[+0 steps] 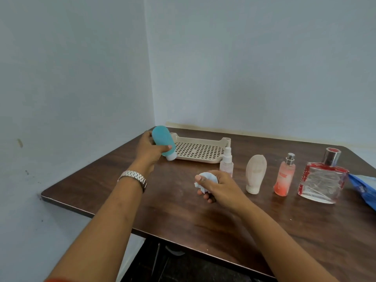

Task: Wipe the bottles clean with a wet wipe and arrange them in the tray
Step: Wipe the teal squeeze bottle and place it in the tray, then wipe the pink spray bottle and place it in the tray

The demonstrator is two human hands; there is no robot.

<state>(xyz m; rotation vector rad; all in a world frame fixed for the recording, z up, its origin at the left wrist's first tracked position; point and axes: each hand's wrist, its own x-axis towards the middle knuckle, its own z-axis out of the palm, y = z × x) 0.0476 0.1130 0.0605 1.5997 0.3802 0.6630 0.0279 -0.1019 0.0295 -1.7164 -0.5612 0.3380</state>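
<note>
My left hand (149, 149) grips the teal bottle (162, 141), cap tilted down, above the surface (183, 210); my right hand (215, 186) clenches the crumpled wipe (206, 177).

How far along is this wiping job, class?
Done: nothing sits in the tray yet. In hand: left hand holds the teal bottle, right hand grips the wipe. Left: spray bottle, beige tube, pink perfume and red perfume wait on the table.

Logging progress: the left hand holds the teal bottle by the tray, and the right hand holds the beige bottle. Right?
No. In the head view the right hand holds a crumpled wet wipe; the beige bottle stands on the table. The rest is right.
</note>
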